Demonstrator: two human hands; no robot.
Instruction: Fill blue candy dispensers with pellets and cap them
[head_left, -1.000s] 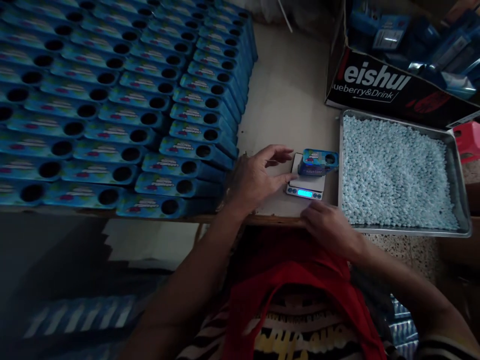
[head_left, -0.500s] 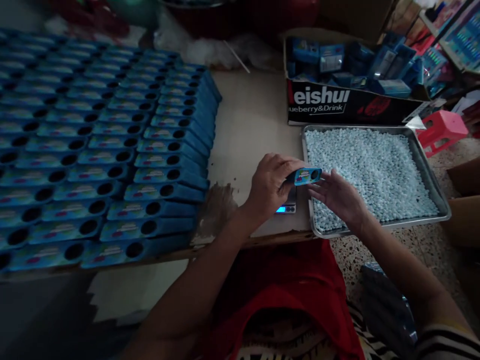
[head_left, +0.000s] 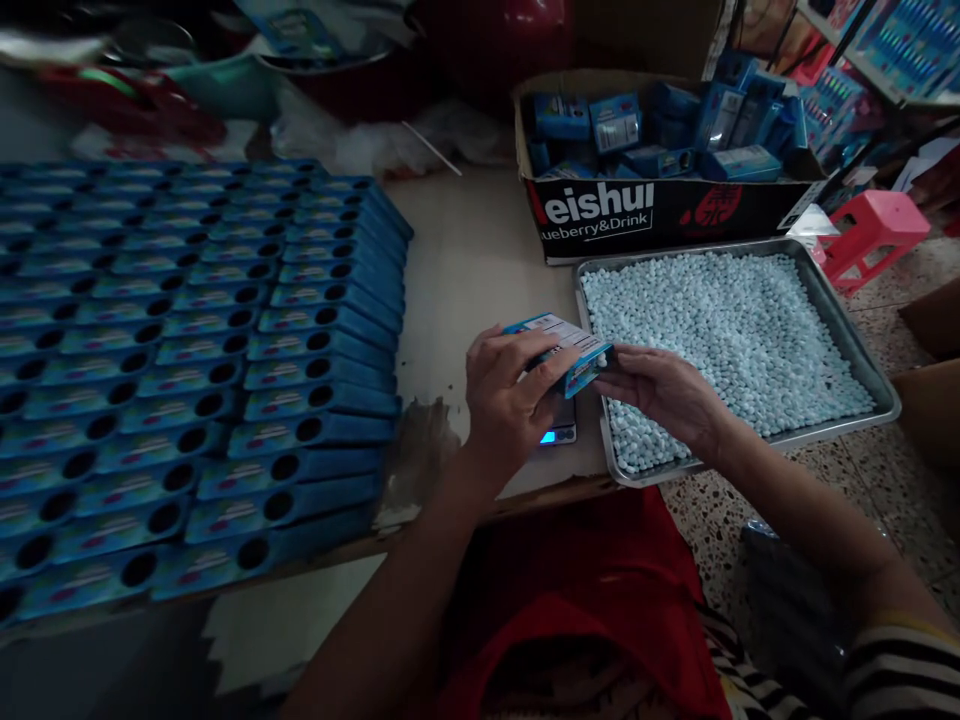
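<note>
My left hand [head_left: 506, 390] is wrapped round a small blue printed box [head_left: 588, 374], tilted with its holed end toward the right. A few pale pellets show at that hole. My right hand [head_left: 667, 395] is at the box's end, fingers stretched out and slightly cupped by the hole, thumb apart from them; whether pellets lie in it I cannot tell. Below the box, partly hidden, is a small digital scale [head_left: 566, 434] with a lit blue display. Beside it stands a metal tray [head_left: 832, 318] holding a layer of pale blue-white pellets [head_left: 720, 330].
Rows of similar blue boxes [head_left: 300, 345], holes facing up, fill the table's left side. Behind the tray, a black carton [head_left: 600, 220] holds more blue boxes. A pink stool [head_left: 877, 225] stands on the floor at the right. The table's front edge [head_left: 547, 495] is worn.
My left hand has tipped the box over so its printed side faces up and its hole faces right. Pellets now show at the hole, and my right hand is closer beside it.
</note>
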